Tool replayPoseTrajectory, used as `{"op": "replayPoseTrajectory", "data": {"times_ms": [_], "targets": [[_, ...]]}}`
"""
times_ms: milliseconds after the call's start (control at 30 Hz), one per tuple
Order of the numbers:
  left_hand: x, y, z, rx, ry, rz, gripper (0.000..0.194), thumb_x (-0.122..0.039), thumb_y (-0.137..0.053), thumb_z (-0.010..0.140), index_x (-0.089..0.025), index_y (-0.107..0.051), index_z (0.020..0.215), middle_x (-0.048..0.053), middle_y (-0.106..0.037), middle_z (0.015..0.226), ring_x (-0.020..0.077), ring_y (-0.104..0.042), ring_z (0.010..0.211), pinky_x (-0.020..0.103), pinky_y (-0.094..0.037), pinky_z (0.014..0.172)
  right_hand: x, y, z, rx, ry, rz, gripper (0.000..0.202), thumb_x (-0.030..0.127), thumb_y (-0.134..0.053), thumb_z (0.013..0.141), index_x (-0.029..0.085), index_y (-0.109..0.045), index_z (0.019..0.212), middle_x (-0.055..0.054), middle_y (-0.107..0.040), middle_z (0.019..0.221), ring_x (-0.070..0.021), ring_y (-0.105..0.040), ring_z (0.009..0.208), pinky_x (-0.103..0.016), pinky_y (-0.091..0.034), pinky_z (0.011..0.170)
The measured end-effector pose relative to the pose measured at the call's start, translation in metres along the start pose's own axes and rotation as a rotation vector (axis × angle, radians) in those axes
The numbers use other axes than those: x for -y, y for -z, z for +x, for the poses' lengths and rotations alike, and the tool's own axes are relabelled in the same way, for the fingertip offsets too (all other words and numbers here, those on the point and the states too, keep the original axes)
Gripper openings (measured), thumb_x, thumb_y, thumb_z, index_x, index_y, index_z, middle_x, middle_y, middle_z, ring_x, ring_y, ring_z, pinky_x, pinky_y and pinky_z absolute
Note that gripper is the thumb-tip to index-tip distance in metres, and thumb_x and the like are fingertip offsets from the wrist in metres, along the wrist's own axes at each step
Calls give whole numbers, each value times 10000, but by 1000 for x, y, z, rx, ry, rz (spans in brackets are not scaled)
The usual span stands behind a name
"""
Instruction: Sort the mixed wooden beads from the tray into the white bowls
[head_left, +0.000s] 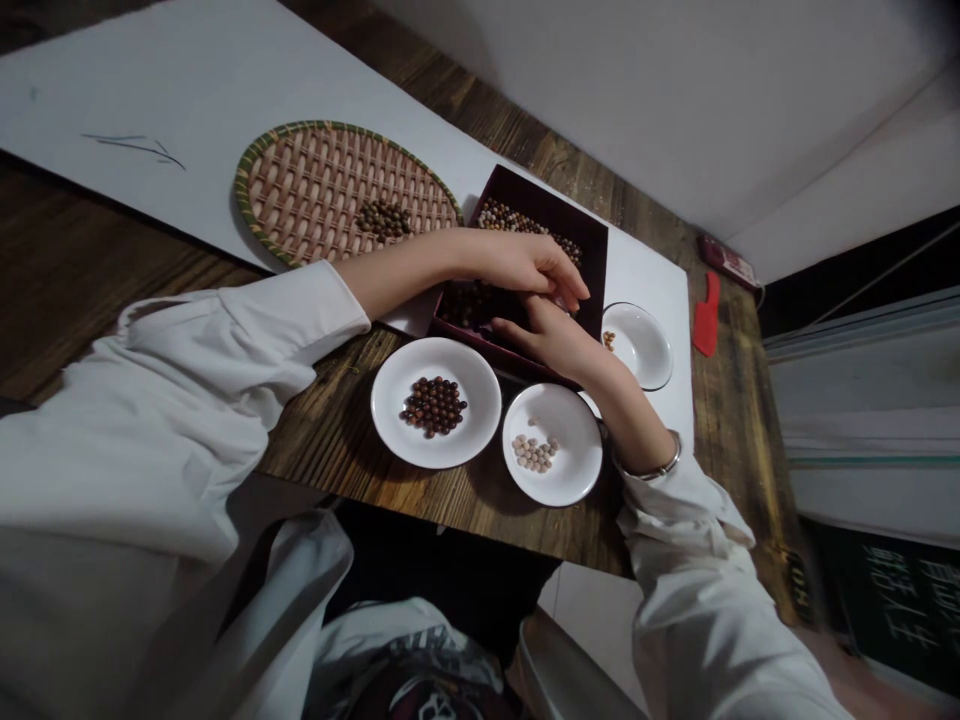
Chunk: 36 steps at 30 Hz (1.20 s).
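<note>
Over the dark red box (pixel 517 355), my left hand (pixel 517 260) reaches in from the left with its visible fingers stretched out and angled down. My right hand (pixel 559 340) comes from the lower right and lies partly under it, thumb spread away from the fingers. Its other fingertips are hidden, and I cannot make out anything held. Small mixed beads (pixel 529 222) fill the far part of the box; darker beads (pixel 463 303) lie in its near left part.
In front stand a white dish (pixel 386 405) of dark brown beads and another white dish (pixel 551 487) of pale beads. A third dish (pixel 652 345) holds several orange-brown beads. A woven tray (pixel 292 195) with dark beads lies left; a red scraper-like piece (pixel 706 318) lies right.
</note>
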<state>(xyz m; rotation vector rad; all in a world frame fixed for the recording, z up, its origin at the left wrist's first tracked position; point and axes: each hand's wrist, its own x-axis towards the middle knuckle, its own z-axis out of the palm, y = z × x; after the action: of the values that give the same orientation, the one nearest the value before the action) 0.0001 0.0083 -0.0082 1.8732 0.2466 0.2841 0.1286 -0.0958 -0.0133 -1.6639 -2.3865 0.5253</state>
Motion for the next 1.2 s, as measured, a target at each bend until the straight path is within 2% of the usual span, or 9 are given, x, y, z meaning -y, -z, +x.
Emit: {"op": "replayPoseTrajectory", "data": {"times_ms": [167, 367, 533, 700, 800, 933, 1100, 1200], "targets": [[0, 0, 0, 21, 53, 40, 466, -146, -578, 667, -225, -769, 1084, -29, -765, 1091, 193, -591, 1198, 254, -384, 1072, 1, 0, 0, 37, -33, -16, 327, 425, -562, 942, 133, -605, 1083, -133, -680, 1026, -298, -637, 948, -478, -525, 885], [-5, -2, -2, 24, 91, 20, 417, -170, -590, 679, -240, -781, 1043, -45, -767, 1069, 183, -564, 1232, 236, -352, 1089, -1, -1, -1, 60, -6, 11, 350, 442, -532, 949, 149, -612, 1123, -126, -696, 1021, -291, -652, 924, -468, -553, 859], [-7, -1, -2, 26, 96, 31, 372, -220, -644, 675, -252, -785, 1018, -46, -768, 1075, 169, -581, 1194, 212, -373, 1060, 2, 2, -2, 70, -21, 37, 393, 412, -535, 938, 129, -595, 1204, -155, -681, 1168, -328, -635, 1082, -502, -520, 965], [-10, -1, -5, 47, 52, -5, 410, -276, -648, 733, -233, -748, 1129, -19, -765, 1076, 183, -576, 1216, 233, -386, 1049, 4, 2, -1, 19, 18, 43, 519, 370, -557, 911, 135, -497, 1371, -161, -544, 1420, -322, -500, 1330, -510, -388, 1131], [-12, -1, -7, 56, 33, -26, 443, -312, -649, 760, -224, -722, 1187, 4, -763, 1087, 190, -591, 1206, 248, -400, 1044, 5, 2, 0, 18, -27, 15, 526, 371, -559, 912, 97, -502, 1357, -191, -549, 1400, -335, -530, 1292, -510, -408, 1112], [-12, 0, -7, 44, 18, -25, 457, -365, -642, 778, -227, -710, 1208, -1, -761, 1094, 196, -602, 1198, 262, -410, 1044, 4, 1, 1, 3, -41, 11, 456, 395, -538, 929, 110, -547, 1284, -185, -614, 1288, -346, -575, 1216, -513, -447, 1067], [-12, -1, -6, 33, -1, 16, 429, -365, -643, 765, -232, -731, 1164, -18, -764, 1069, 191, -602, 1194, 245, -406, 1040, 1, -1, 1, -17, -25, 18, 473, 399, -550, 915, 92, -548, 1275, -191, -611, 1283, -329, -593, 1180, -503, -471, 1040], [-10, -1, -5, 24, -7, 37, 423, -353, -622, 784, -219, -725, 1172, -9, -760, 1061, 204, -599, 1196, 266, -404, 1043, 0, -1, 1, -31, -10, 29, 518, 405, -557, 908, 78, -531, 1308, -201, -578, 1336, -335, -558, 1238, -508, -451, 1066]]}}
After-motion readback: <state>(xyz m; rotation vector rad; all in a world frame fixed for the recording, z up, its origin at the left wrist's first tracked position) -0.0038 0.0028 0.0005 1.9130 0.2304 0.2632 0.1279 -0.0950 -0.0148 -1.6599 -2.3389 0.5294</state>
